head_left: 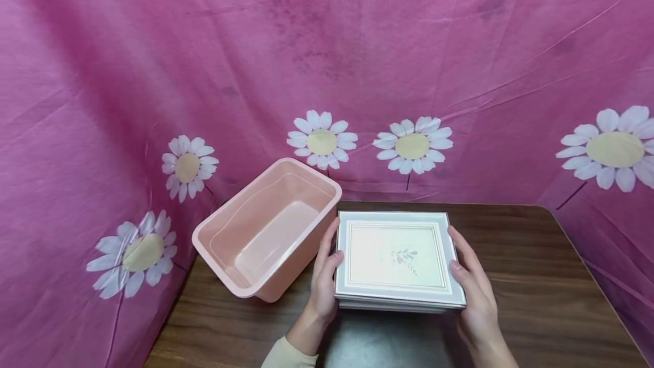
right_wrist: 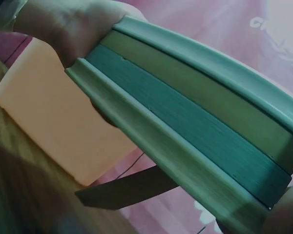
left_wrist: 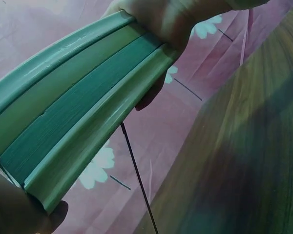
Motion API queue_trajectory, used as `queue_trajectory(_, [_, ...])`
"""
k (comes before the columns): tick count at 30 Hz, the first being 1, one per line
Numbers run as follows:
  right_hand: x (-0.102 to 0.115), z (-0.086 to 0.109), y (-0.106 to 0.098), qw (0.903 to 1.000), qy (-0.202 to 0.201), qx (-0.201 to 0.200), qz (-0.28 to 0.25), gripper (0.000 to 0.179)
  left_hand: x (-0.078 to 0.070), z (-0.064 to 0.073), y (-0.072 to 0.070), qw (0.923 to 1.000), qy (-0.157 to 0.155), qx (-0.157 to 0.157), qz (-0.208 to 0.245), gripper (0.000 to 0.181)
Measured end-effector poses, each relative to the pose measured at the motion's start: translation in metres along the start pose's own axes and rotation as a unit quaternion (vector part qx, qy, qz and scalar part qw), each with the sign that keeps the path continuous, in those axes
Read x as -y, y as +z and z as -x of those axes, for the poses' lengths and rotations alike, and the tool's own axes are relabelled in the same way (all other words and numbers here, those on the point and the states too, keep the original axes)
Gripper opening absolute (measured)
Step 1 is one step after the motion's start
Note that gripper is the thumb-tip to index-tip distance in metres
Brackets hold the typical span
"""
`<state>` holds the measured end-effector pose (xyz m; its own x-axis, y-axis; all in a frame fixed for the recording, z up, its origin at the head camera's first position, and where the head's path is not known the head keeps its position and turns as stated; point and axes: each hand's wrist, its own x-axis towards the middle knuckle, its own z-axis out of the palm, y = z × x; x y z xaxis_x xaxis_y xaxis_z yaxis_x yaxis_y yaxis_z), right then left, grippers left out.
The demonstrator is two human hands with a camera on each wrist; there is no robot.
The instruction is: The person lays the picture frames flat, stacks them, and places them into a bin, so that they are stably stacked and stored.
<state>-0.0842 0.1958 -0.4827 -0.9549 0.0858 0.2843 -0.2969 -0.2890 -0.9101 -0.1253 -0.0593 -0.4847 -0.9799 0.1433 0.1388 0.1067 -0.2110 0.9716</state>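
A stack of picture frames is held level between both hands above the table. The top one has a pale silver-white border and a leafy print. In the wrist views the layered edges show, and a flat stand leg hangs below the stack. My left hand grips the left side, thumb on the border. On the right side my right hand grips likewise, thumb along the edge. Fingertips curl beneath the stack in the wrist views. Left of the stack stands a pink plastic bin, with nothing seen inside.
The dark wood tabletop extends to the right of the hands. A pink cloth with large white daisies hangs behind the table and along its sides. The bin stands near the table's back left edge.
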Motion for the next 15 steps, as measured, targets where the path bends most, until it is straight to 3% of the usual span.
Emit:
queue_trajectory(7, [0.014, -0.011, 0.006, 1.0000, -0.002, 0.007, 0.000, 0.055, -0.015, -0.004, 0.001, 0.9999, 0.010, -0.013, -0.002, 0.068])
queue_trajectory(15, [0.030, -0.023, 0.015, 0.9997, 0.018, -0.014, -0.007, 0.053, -0.038, -0.010, 0.003, 0.9995, 0.016, -0.025, -0.012, 0.067])
